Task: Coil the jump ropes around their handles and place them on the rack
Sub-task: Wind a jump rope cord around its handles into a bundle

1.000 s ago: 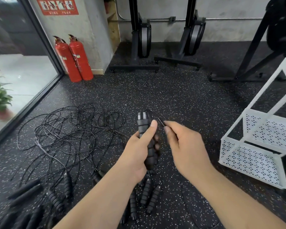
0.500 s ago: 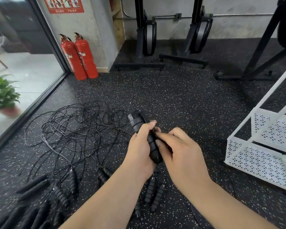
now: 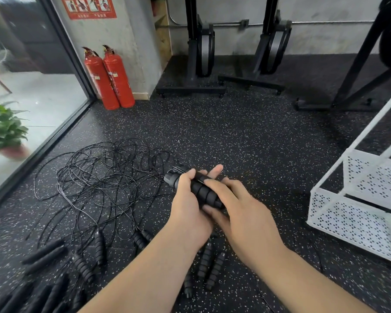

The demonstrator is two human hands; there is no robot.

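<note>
Both hands hold a pair of black ribbed jump rope handles (image 3: 196, 188) with cord wound round them, tilted with the top end pointing up-left. My left hand (image 3: 187, 204) grips the bundle from the left, thumb across its upper part. My right hand (image 3: 233, 206) wraps the lower part from the right, fingers lying over the handles. A tangle of thin black ropes (image 3: 104, 177) spreads on the floor to the left. Several more black handles (image 3: 209, 265) lie on the floor below my forearms. The white perforated rack (image 3: 357, 213) stands at the right.
Two red fire extinguishers (image 3: 108, 77) stand by a pillar at the back left, next to a glass wall and a potted plant (image 3: 2, 129). Black gym machine stands (image 3: 196, 64) line the far wall. The speckled rubber floor (image 3: 246, 136) lies between me and them.
The handles tipped from upright to slanting up-left. My right hand came in from pinching the cord end beside them and now wraps the lower part of the bundle.
</note>
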